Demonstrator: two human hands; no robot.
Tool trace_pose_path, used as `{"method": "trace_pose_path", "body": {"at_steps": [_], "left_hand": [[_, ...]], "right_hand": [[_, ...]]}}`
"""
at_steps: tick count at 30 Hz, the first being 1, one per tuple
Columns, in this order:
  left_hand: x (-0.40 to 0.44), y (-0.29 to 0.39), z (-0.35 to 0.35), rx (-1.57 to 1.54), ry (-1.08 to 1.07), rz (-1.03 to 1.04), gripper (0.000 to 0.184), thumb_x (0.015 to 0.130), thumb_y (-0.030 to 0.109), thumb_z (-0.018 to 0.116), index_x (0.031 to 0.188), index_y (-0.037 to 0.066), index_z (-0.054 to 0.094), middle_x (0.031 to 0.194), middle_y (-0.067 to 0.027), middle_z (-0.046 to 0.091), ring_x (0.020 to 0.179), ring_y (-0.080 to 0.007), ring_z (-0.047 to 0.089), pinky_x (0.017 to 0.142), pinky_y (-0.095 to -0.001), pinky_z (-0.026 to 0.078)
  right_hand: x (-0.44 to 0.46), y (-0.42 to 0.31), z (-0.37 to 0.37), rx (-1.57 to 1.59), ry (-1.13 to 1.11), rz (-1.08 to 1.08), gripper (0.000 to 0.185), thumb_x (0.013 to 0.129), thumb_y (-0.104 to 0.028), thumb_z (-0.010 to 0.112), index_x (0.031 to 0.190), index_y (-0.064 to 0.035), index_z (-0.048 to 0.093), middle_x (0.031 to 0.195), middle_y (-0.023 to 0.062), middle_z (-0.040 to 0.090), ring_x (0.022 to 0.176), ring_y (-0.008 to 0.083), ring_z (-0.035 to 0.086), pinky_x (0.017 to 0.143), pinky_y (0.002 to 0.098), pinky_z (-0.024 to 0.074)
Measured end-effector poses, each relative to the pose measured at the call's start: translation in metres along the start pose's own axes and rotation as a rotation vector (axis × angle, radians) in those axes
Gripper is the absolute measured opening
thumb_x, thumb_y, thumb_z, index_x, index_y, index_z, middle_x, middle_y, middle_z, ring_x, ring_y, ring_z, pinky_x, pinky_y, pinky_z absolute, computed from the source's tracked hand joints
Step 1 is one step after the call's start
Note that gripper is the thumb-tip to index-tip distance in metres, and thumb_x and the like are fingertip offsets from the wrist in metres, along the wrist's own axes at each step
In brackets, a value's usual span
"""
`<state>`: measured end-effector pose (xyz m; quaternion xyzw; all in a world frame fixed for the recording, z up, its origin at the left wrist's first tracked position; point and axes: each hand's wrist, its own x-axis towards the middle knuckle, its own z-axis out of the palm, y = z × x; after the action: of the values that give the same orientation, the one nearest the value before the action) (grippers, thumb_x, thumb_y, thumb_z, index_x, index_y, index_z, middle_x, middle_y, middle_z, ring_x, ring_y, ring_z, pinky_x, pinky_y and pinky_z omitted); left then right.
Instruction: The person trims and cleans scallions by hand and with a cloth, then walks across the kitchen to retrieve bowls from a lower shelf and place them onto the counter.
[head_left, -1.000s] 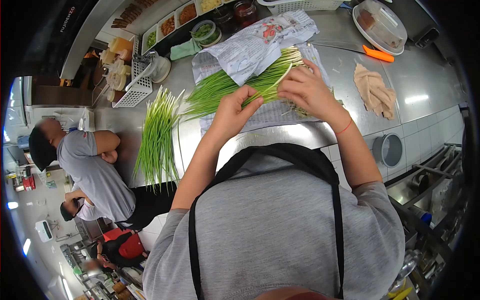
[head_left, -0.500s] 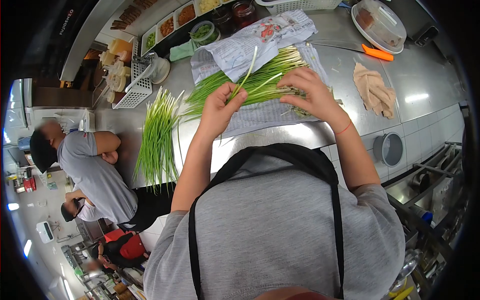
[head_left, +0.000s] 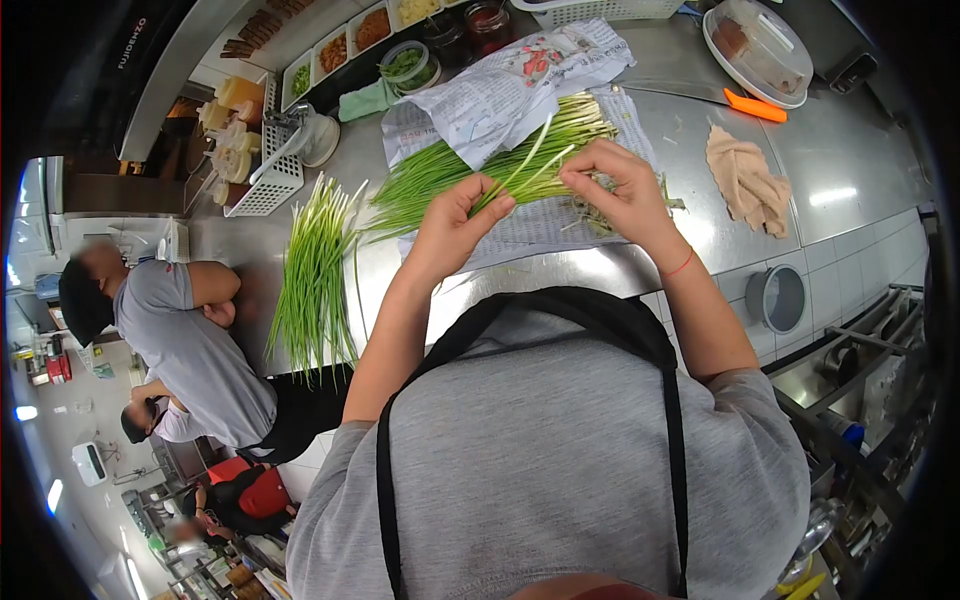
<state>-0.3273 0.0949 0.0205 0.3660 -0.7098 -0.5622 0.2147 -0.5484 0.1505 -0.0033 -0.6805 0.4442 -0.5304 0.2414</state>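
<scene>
My left hand (head_left: pixel 462 222) is closed round a few thin spring onions (head_left: pixel 530 165), their white ends sticking out to the upper right. At the tip of one of these stalks, my right hand (head_left: pixel 618 192) pinches with thumb and forefinger. Beneath both hands lies a thick bunch of spring onions (head_left: pixel 425 180) on newspaper (head_left: pixel 500 240), partly covered by another newspaper sheet (head_left: pixel 520 80). Pale root scraps (head_left: pixel 597 212) lie below my right hand. To the left, a second pile of spring onions (head_left: pixel 312 280) rests on the steel counter with white ends up.
An orange-handled knife (head_left: pixel 755 105), a beige cloth (head_left: pixel 745 180) and a covered plate (head_left: pixel 760 50) are on the right of the counter. A white basket (head_left: pixel 275 175) of bottles stands at the left. A person (head_left: pixel 190 330) with folded arms stands at the left.
My left hand has moved slightly right with its stalks, which now lean further right. My right hand's fingers have closed from a loose curl into a pinch at a stalk's white end.
</scene>
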Motion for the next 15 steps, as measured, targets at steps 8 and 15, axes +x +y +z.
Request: {"method": "trace_pose_path", "body": {"at_steps": [8,15], "left_hand": [[-0.007,-0.006,-0.013,-0.082,0.092,-0.013,0.011,0.088,0.015,0.058,0.084,0.006,0.053,0.071,0.0079,0.046,0.065,0.0002,0.036,0.057,-0.0162,0.028],[0.000,-0.002,-0.004,-0.038,0.049,0.026,0.011,0.088,0.014,0.057,0.083,0.006,0.052,0.071,0.0077,0.046,0.065,0.0003,0.037,0.058,-0.0162,0.028]], "right_hand": [[-0.007,0.046,-0.035,0.209,0.340,0.433,0.004,0.080,-0.004,0.059,0.083,-0.0029,0.059,0.081,0.0020,0.057,0.072,0.0080,0.052,0.064,0.0223,0.0426],[0.006,-0.017,-0.011,-0.419,0.133,-0.144,0.011,0.073,-0.012,0.065,0.083,-0.0110,0.059,0.084,0.0007,0.054,0.083,0.0168,0.052,0.084,0.0332,0.0367]]}}
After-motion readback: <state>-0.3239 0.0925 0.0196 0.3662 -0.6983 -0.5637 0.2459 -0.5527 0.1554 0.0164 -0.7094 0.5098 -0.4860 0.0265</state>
